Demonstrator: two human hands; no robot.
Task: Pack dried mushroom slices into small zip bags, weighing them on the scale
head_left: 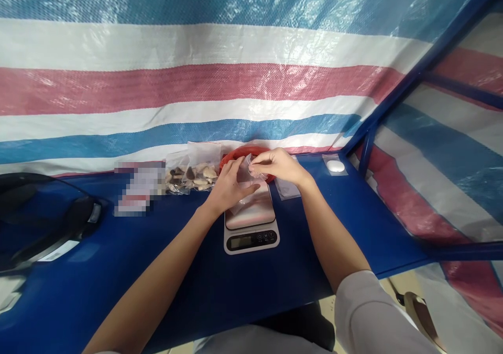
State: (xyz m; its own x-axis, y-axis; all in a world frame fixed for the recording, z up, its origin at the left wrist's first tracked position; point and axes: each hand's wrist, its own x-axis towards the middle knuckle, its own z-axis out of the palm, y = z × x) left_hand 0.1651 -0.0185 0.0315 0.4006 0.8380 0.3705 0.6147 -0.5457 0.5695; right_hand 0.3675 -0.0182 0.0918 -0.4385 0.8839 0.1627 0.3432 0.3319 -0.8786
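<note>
A clear plastic bag (244, 203) is between my hands, over the kitchen scale (251, 218). My left hand (229, 186) holds the bag from the left, its thumb reaching across the front. At the bag's upper right, my right hand (280, 165) has its fingertips pinched on the thin plastic. The bag's contents, if any, are hard to make out. White with a pale metal-like plate, the scale has a black front panel; its display cannot be read. Just behind my hands sits a red container or bag (251, 149), largely covered by them.
Clear bags of brownish and pale pieces (200, 177) lie left of my hands. A blurred-out packet (139, 189) and a black headset-like object (74, 228) are farther left. Flat clear bags (287, 189) and a white oval object (335, 166) lie right on the blue table (306, 270).
</note>
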